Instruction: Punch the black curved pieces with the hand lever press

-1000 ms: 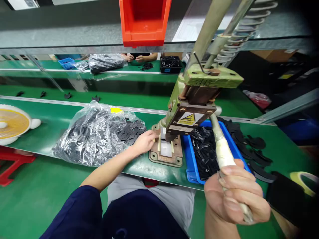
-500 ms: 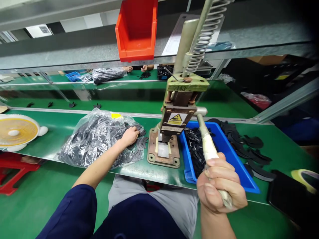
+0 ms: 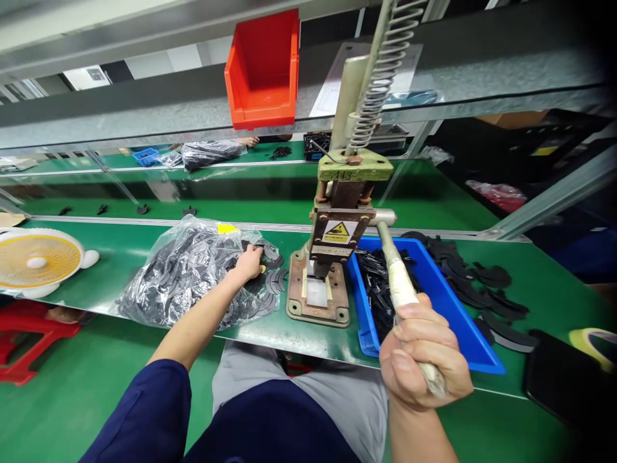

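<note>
My right hand (image 3: 424, 354) is wrapped round the pale handle (image 3: 400, 289) of the hand press (image 3: 340, 225) at the middle of the green bench. My left hand (image 3: 248, 263) rests on the flat black curved parts (image 3: 270, 280) spilling from the mouth of a clear plastic bag (image 3: 183, 270), its fingers curled down onto them; whether it holds one I cannot make out. The press's base plate (image 3: 318, 296) shows a pale insert under the ram.
A blue tray (image 3: 434, 302) of black pieces sits right of the press, with more black curved parts (image 3: 482, 289) beyond it. A yellow-and-white fan (image 3: 36, 260) lies far left. A red bin (image 3: 263, 71) sits on the shelf above. Another person's hands (image 3: 248, 140) show across the line.
My left hand has moved from the press's base plate leftward to the black parts at the bag's mouth. My right hand stays on the handle. The view has tilted upward.
</note>
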Demonstrator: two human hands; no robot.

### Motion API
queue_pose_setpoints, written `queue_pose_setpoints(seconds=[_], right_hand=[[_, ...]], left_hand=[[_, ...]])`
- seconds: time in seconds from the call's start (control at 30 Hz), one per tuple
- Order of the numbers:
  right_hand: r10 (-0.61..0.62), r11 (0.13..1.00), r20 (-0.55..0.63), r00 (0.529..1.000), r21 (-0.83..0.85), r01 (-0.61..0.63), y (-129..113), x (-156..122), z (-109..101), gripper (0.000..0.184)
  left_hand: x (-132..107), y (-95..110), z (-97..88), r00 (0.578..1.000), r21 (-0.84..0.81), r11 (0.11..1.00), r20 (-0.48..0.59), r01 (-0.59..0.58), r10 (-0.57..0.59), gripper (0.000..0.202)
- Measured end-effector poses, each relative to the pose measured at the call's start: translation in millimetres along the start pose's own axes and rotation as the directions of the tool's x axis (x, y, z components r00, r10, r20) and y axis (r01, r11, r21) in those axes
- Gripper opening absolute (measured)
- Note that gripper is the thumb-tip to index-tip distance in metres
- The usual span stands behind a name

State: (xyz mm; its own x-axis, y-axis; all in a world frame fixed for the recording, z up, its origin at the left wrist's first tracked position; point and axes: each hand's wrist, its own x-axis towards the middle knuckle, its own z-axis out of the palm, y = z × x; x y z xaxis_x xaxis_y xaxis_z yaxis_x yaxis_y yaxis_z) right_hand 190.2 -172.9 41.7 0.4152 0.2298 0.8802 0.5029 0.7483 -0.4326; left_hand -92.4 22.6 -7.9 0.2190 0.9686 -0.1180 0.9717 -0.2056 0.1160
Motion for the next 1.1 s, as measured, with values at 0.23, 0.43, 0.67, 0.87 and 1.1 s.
queue_pose_setpoints(seconds=[0.23,0.43,0.67,0.87,1.1], right_hand=[[-0.008,1.0,0.029,1.0,0.017,0.007,-0.6,0.2,-3.0,0.014],[-0.072,0.995,-0.012,0.997,0.073,0.072,4.4,1.7,-1.6,0.014],[-0.09,0.989,-0.053,0.995,0.112,0.095,6.6,1.2,4.2,0.016],[-0.07,0.993,-0.01,0.997,0.099,0.071,3.3,1.0,3.3,0.018],[-0.067,0.992,0.017,0.998,0.104,0.065,1.3,1.2,-0.9,0.017]], left_hand=[[5.4,-10.1,8.5,0.992,-0.323,0.946,-0.122,-0.023,-0.018,0.062],[2.4,-14.1,5.7,0.972,-0.832,0.543,-0.018,0.115,-0.233,0.035],[-19.3,-1.0,-10.9,0.977,-0.977,-0.035,0.211,0.21,-0.037,0.043],[-32.3,44.7,-7.6,0.978,-0.987,-0.062,0.139,0.15,0.153,0.057],[-14.9,92.9,12.8,0.972,-0.977,0.123,0.192,0.176,0.136,0.03]])
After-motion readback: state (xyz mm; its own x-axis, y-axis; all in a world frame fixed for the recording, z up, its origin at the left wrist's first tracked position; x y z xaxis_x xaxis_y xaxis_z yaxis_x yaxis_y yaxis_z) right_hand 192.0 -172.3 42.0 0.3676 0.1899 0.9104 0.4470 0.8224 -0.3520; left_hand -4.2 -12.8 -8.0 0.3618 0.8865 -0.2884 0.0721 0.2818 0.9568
